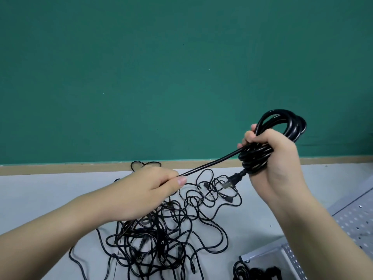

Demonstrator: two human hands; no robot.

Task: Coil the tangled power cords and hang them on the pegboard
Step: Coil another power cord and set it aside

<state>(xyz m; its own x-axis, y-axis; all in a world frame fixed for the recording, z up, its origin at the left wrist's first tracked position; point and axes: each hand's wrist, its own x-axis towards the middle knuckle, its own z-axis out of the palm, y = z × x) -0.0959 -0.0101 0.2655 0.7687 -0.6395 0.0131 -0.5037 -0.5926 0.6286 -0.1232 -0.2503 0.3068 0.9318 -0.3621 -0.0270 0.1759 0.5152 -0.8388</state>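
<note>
Fingers of the right hand clamp a coiled cord right of centre, the left hand pinches its taut tail, above tangled cords on the desk, pegboard at lower right.

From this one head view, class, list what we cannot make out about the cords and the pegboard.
- Pegboard: cut off by the right edge; hooks unseen.
- Tangled pile: cord count unreadable, strands overlap; the left hand covers part.
- Coil: loops hidden under the right hand fingers.
</note>
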